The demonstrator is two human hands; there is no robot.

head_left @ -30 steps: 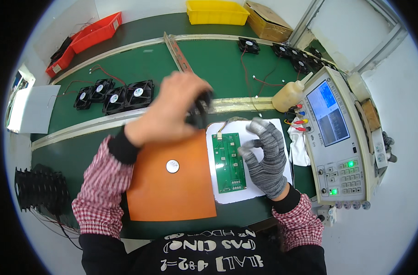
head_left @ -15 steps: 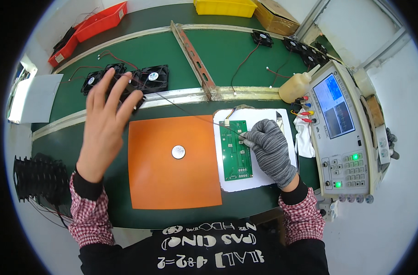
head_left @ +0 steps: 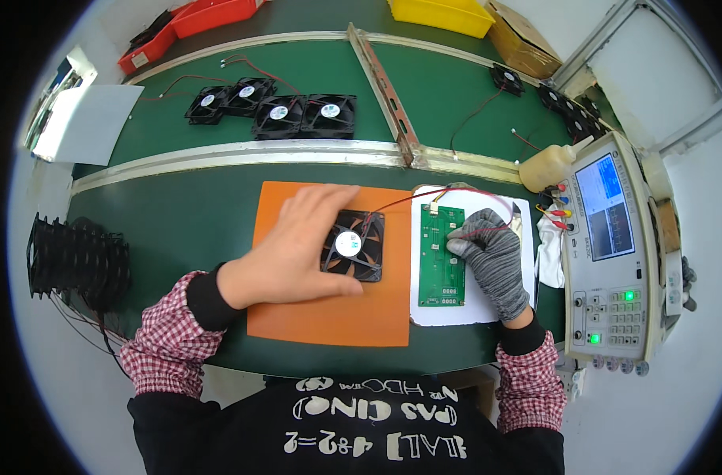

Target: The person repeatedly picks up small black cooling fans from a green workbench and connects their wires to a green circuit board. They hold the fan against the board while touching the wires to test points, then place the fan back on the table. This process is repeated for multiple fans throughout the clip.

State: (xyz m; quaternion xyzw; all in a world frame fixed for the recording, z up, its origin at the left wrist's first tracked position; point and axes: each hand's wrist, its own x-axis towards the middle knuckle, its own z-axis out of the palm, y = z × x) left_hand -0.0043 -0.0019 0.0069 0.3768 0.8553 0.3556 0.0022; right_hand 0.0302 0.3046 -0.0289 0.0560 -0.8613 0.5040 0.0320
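Note:
A black cooling fan [head_left: 372, 265] with a white round label lies on the orange mat [head_left: 329, 328]. My bare left hand [head_left: 293, 245] is open around its left side, fingers stretched past the far edge and thumb along the near edge. From the fan a red wire [head_left: 408, 199] arches over the green circuit board [head_left: 432, 261] and loops back to my right hand [head_left: 491, 257]. That hand, in a grey glove with bare fingertips, is closed in a pinch on the wire's end above the board. Whatever connector sits there is hidden. The board rests on a white pad [head_left: 473, 313].
Several fans [head_left: 329, 115] lie beyond the metal rail [head_left: 242, 157]. A stack of black fans [head_left: 76, 261] stands at the left. On the right are a tester with a screen [head_left: 606, 214], a squeeze bottle [head_left: 547, 168] and a white cloth [head_left: 549, 249].
My left hand has come nearer and right, from the back fans to the mat, where a fan now lies over the spot of the silvery disc. My right hand still pinches the wire.

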